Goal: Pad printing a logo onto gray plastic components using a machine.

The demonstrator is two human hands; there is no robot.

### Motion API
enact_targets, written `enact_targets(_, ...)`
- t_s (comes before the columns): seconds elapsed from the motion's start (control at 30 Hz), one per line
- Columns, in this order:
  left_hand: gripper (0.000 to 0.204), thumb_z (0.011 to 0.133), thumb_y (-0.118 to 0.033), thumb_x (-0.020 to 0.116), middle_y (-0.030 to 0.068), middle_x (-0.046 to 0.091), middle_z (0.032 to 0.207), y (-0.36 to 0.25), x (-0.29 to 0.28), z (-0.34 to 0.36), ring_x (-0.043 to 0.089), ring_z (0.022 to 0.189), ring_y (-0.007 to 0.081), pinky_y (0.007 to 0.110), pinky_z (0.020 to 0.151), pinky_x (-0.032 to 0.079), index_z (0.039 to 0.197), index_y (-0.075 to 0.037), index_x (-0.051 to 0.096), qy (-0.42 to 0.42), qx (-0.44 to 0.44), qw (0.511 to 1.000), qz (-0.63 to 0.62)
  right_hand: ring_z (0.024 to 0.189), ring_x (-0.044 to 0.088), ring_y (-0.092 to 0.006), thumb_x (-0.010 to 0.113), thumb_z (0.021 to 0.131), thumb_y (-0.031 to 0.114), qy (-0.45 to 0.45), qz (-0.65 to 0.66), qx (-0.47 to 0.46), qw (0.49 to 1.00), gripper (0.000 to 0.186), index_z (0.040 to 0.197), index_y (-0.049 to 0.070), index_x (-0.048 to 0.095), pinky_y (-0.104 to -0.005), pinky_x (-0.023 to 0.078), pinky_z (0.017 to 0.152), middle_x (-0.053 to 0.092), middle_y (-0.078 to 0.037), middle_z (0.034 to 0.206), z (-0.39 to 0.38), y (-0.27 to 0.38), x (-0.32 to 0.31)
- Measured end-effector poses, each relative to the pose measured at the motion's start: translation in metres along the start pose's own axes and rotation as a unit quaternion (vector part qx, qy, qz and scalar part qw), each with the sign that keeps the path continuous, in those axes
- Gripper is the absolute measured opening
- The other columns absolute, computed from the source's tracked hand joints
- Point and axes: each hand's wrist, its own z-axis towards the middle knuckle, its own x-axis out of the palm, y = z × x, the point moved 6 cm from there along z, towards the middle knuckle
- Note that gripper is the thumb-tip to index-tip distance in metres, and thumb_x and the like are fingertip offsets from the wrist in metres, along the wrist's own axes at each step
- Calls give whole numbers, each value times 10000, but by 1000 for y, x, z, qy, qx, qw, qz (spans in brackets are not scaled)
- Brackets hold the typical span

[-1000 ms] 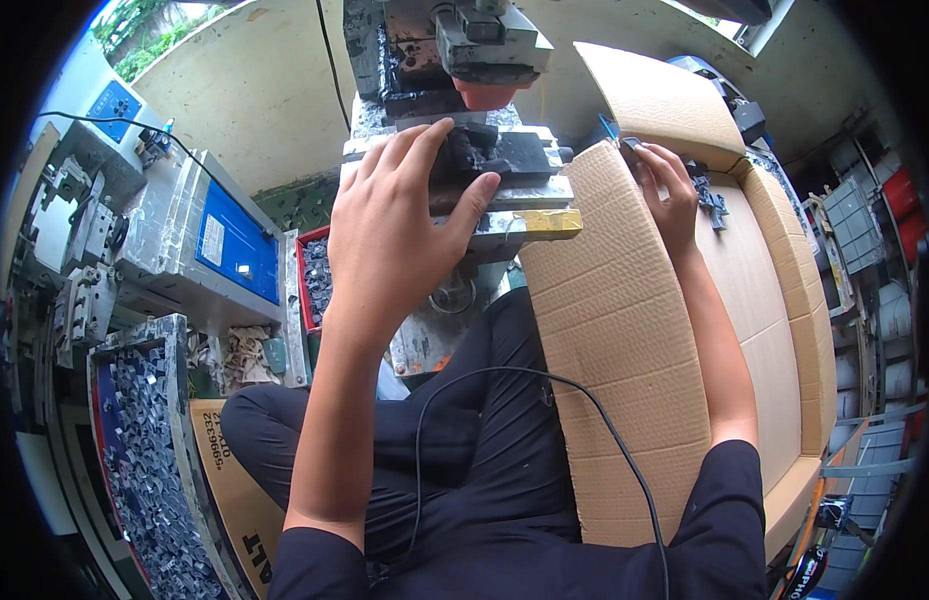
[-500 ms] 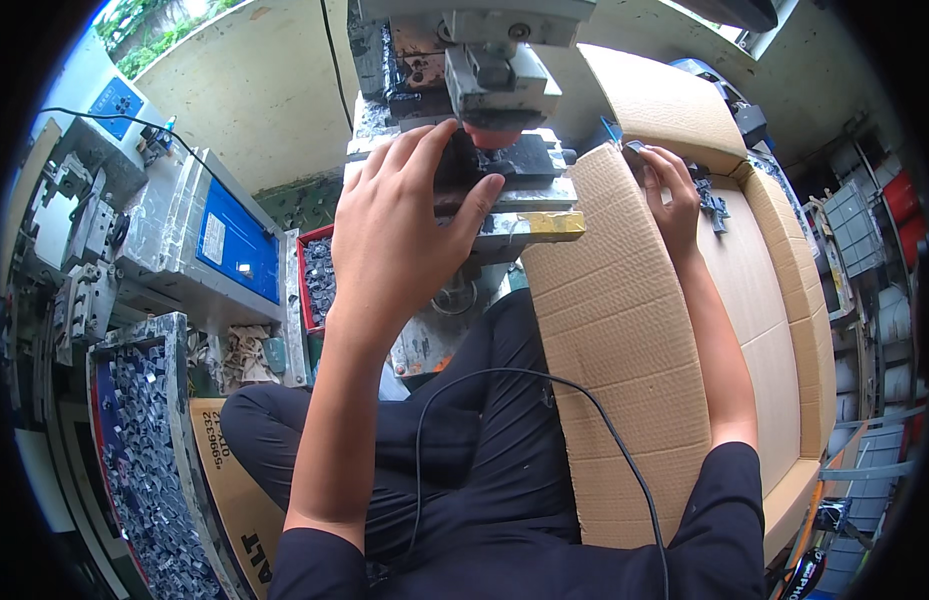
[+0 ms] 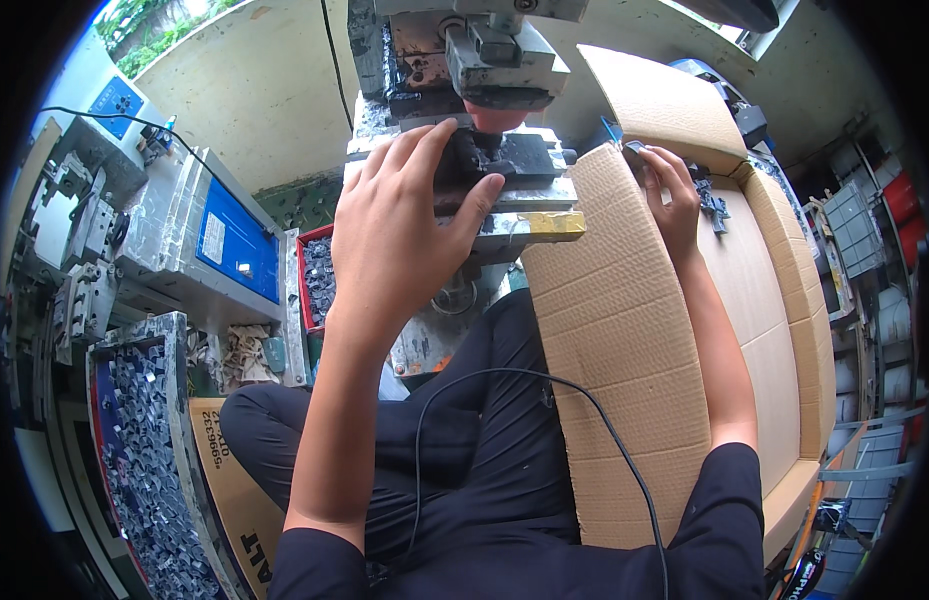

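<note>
My left hand [image 3: 399,200] is open at the machine's metal bed, thumb and forefinger apart around a black part [image 3: 484,155] on the black fixture [image 3: 529,155]. Whether the fingertips touch that part, I cannot tell. Just above it hangs the machine's reddish, rounded pad [image 3: 495,116], below a grey metal head [image 3: 506,65]. My right hand [image 3: 672,195] is at the far end of the cardboard box [image 3: 629,370], pinching a small dark plastic part [image 3: 634,148]. Its palm and some fingers are partly hidden.
More dark parts [image 3: 712,205] lie in the box. To the left stand a red-edged tray [image 3: 306,285] of small parts and a larger bin [image 3: 174,420] full of grey pieces. A grey-and-blue machine [image 3: 242,245] stands behind them. A black cable [image 3: 584,388] crosses my lap.
The reddish pad and its metal head have risen off the fixture, showing more of the black part beneath. Both my hands keep their places.
</note>
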Motion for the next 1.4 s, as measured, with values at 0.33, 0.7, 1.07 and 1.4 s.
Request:
enact_targets(0.33, 640, 967, -513, 723, 150, 708, 1301, 0, 0, 0, 665, 1231, 301, 421, 1051, 504, 1376, -24, 663, 5, -3, 1000, -2, 1078, 739, -297, 637, 1026, -3, 0, -9, -3, 1000, 231, 1234, -2, 735, -386, 604, 922, 727, -165, 1236, 0, 2, 1)
enact_targets(0.7, 650, 976, -517, 708, 153, 702, 1309, -1, 1, 2, 658, 1237, 299, 426, 1052, 501, 1383, -13, 659, 5, -5, 1000, -7, 1085, 738, -291, 651, 1025, 15, -9, -8, 0, 1000, 225, 1234, 3, 735, -386, 601, 926, 728, -163, 1232, 2, -1, -1)
enact_targets(1.07, 605, 946, -494, 744, 134, 707, 1307, 3, -2, 5, 644, 1262, 325, 444, 1117, 460, 1359, -59, 669, 46, -53, 995, -72, 983, 769, -199, 771, 958, 32, -28, 61, -95, 993, 255, 1205, 94, 795, -315, 642, 844, 758, -106, 1149, 66, 107, -27)
enact_targets(1.4, 635, 935, -507, 755, 160, 710, 1301, 2, -2, 6, 665, 1237, 342, 453, 1100, 477, 1363, -45, 675, 12, -23, 998, -60, 825, 746, -233, 829, 888, 37, 107, 149, -116, 976, 186, 1074, 28, 819, -354, 593, 723, 754, -120, 948, 85, 185, 26)
